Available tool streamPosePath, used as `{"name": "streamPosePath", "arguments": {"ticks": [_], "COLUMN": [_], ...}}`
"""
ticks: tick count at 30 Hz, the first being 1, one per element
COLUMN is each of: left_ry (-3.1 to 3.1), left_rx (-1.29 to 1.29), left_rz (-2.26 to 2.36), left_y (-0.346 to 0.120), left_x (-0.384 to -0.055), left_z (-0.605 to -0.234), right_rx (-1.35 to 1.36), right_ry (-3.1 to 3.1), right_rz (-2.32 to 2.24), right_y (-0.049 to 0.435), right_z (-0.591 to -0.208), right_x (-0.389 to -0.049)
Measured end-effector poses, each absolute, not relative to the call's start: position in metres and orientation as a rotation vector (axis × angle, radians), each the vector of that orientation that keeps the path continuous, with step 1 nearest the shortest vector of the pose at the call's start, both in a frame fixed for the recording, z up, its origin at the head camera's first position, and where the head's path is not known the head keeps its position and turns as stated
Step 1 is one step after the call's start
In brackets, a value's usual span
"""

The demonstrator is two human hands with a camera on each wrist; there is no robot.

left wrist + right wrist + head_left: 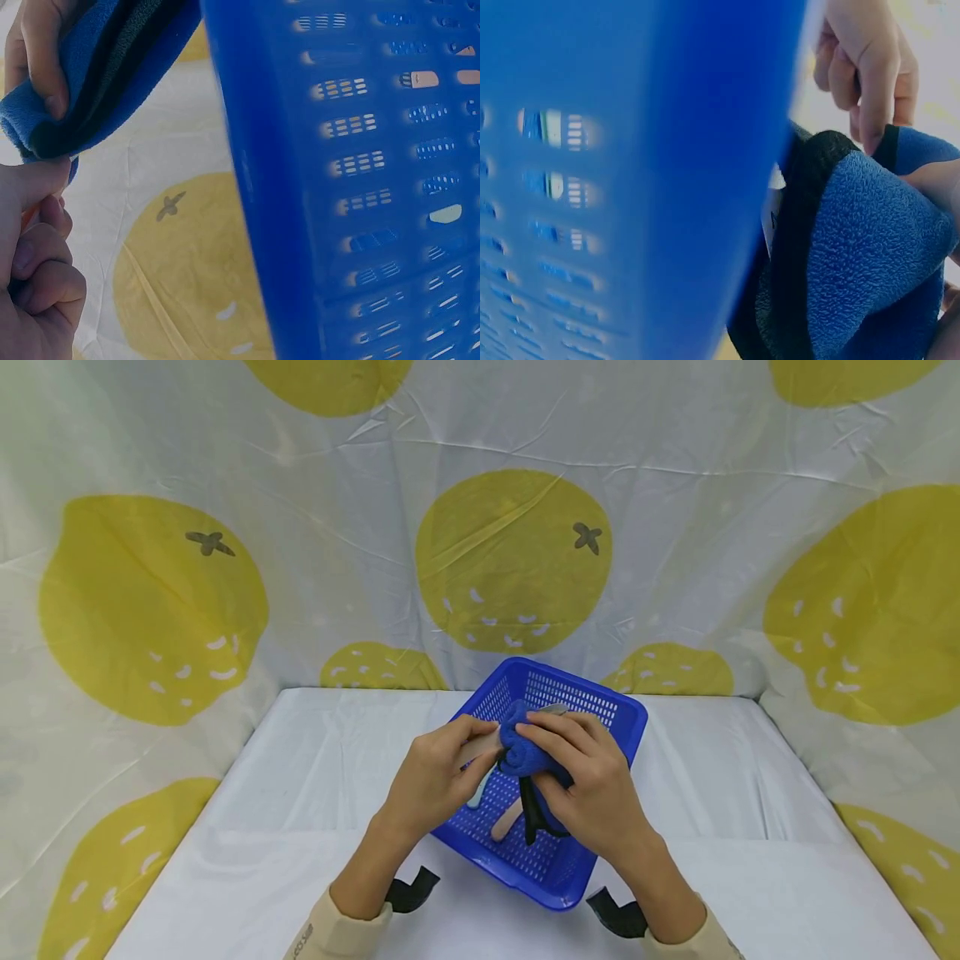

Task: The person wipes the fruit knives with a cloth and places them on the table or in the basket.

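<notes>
Above the blue plastic basket (487, 867), my left hand (429, 777) pinches the pale beige handle (480, 747) of a utensil between thumb and fingers. A blue towel with black edging (877, 225) is bunched around the utensil, and my right hand (600, 785) grips it from the right. Past the towel a metal end (553, 709) shows, roughly in line with that handle; the part between is covered. One black-edged corner of the towel hangs down. In the basket lie a light blue handle (480, 789) and a pinkish handle (507, 820), both partly hidden.
The basket stands at an angle on a white-covered table (300, 777). Behind and at both sides hangs a white curtain (360, 527) printed with yellow fruit. Black curved pieces (412, 891) sit at both wrists, near the basket's front side.
</notes>
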State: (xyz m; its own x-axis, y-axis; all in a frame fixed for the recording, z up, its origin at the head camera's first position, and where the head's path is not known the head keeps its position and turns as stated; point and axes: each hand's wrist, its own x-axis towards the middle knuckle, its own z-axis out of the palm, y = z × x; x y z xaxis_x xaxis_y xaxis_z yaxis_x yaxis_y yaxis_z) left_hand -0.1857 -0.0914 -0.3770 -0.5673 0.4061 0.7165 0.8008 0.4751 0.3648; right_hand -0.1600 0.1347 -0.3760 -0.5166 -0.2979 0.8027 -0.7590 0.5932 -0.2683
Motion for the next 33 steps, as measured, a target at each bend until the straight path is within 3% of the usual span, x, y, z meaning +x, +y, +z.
{"name": "streamPosePath", "arguments": {"ticks": [19, 33], "left_ry": [-2.19, -2.249], "left_rx": [-0.998, -0.911], "left_rz": [-0.973, -1.127], "left_y": [-0.094, -0.098], "left_x": [-0.181, -0.19], "left_z": [-0.372, -0.374], "right_rx": [0.702, 0.454], "right_ry": [-2.116, -2.077], "right_rz": [0.784, 0.821], "right_y": [0.152, 0.196], "right_z": [-0.371, -0.37], "right_x": [-0.166, -0.182]}}
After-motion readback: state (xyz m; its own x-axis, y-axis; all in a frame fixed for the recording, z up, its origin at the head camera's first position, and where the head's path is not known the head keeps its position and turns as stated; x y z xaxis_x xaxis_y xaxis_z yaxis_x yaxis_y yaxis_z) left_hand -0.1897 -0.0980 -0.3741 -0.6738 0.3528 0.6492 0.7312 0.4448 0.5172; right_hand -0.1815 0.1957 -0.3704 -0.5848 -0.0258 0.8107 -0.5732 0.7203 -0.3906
